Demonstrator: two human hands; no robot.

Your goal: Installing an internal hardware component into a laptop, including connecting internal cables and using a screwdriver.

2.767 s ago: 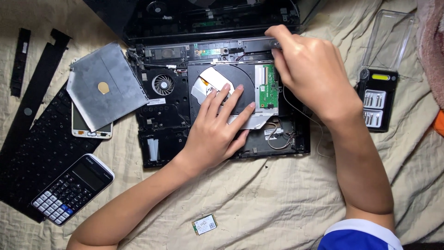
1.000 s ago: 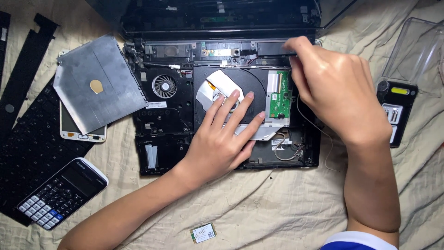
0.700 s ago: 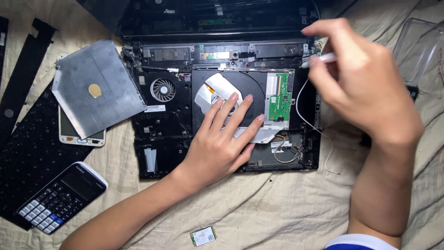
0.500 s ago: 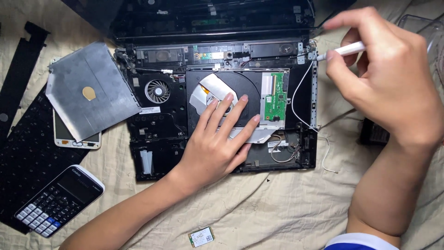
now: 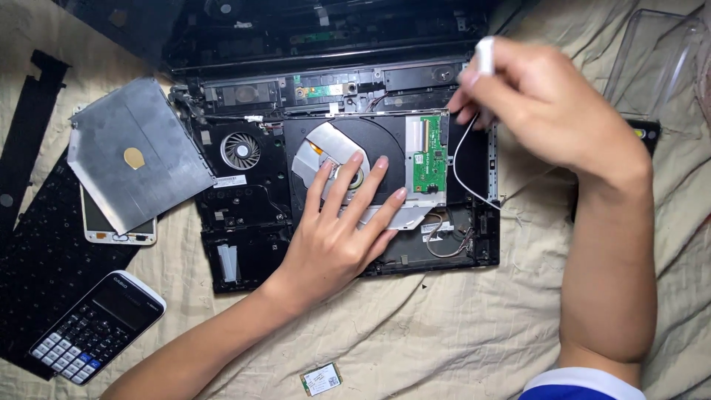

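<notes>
Two hands at work on an opened laptop chassis (image 5: 244,215) lying on a cloth-covered bed. We are mid-teardown by our reading: left hand (image 5: 337,237) is lying flat, grip released, fingers spread over the round optical drive (image 5: 355,148), steadying it. Right hand (image 5: 548,111) is hovering above the chassis's right edge, wrist bent down, grip pinching a slim white tool (image 5: 485,55). Below that grip, a white cable (image 5: 463,174) is looping beside a green circuit board (image 5: 429,152). Next move probably calls for a careful, low tool tip.
</notes>
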